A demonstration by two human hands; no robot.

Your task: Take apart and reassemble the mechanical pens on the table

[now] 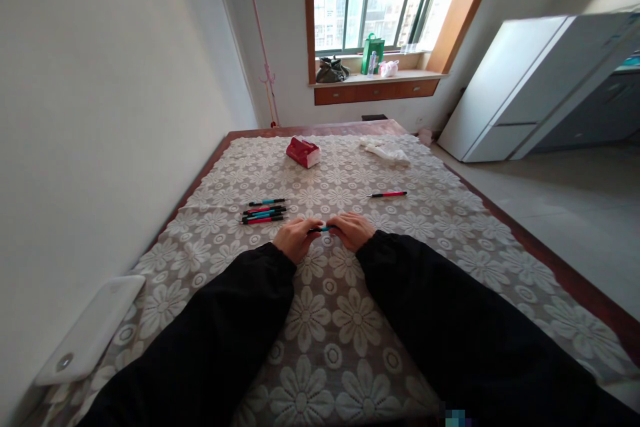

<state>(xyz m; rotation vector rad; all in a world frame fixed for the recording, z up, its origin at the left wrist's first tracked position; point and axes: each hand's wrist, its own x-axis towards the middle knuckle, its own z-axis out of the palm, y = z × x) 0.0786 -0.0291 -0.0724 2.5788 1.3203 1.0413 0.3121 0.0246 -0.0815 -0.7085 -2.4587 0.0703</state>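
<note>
Both sleeves lead to left hand (296, 237) and right hand (353, 229) gripping a half-hidden pen (324, 229).

Red tissue pack (303, 151) and white cloth (385, 150) near table's far edge; white tray (93, 328) at near-left edge; lone red pen (387, 195) right of centre.

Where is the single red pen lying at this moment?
In the head view, the single red pen lies alone on the lace tablecloth, beyond and right of the right hand, nearer than the white cloth.
</note>
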